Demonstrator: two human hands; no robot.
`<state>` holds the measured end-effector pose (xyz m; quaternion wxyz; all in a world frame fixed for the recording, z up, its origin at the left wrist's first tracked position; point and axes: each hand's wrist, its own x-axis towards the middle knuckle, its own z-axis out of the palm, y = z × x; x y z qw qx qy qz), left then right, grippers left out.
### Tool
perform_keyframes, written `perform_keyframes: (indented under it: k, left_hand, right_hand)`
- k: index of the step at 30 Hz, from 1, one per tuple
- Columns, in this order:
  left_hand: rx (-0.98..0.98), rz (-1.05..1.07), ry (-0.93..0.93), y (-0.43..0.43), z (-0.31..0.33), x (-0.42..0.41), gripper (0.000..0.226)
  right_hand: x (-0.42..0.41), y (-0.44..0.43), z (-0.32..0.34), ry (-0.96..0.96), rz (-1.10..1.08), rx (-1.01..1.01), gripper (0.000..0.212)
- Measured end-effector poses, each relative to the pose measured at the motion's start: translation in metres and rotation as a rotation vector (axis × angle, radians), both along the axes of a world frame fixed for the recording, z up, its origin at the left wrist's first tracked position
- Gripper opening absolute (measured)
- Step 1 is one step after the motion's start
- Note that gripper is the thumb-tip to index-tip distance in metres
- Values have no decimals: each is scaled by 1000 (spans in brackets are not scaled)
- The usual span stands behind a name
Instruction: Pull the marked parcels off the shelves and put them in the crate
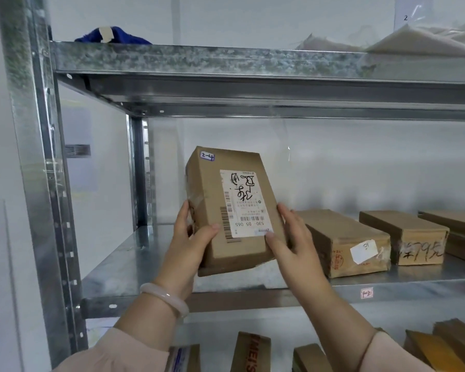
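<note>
You're square on to the galvanised steel rack (46, 183), and its middle shelf (124, 267) is the one to watch. Above that shelf, a blue cloth bundle (113, 36) sits on the upper level toward the left post, and pale plastic-wrapped packages (419, 38) lie up there to the right. On the middle shelf itself, three cardboard boxes lie flat in a row: the nearest one (344, 242) with a white tag on its end, the next (403, 237) with handwriting on its end, the last (457, 232) cut off by the edge of view. Below the shelf, more parcels (250, 353) stand on end. You've got the marked parcel (236, 210) lifted clear above the middle shelf's left part, tilted, its shipping label facing you with black handwriting across it and a small sticker reading 2-4 at the top corner. Your left hand (191, 242) grips its left side, thumb on the front face; your right hand (290, 240) clasps the lower right corner. A pale bangle (164, 299) rides your left wrist. A small tag (366, 293) marked 1-2 sits on the shelf's front lip.
</note>
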<state>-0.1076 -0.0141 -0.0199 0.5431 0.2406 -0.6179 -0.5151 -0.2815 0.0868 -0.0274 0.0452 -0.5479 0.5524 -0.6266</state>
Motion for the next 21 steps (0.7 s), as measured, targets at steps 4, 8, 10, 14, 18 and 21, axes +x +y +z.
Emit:
perform_keyframes:
  k: [4,8,10,14,18,21]
  left_hand:
    - [-9,18,-32,-5,1,-3,83]
    - [-59,122,-119,-7,0,-1,50]
    - [-81,114,-173,-8,0,3,49]
    - [-143,126,-328,-10,9,11,50]
    - [-113,157,-399,-21,12,17,63]
    - [-37,116,-446,-28,15,17,72]
  right_hand:
    - [-2,-2,-1,-115,150,51,55]
    - [1,-6,-2,-103,116,36,53]
    - [3,-9,-3,-79,88,44,54]
    - [8,-20,0,-22,73,73,54]
    - [8,-30,5,-16,94,156,53]
    - [9,-36,8,19,24,222,49]
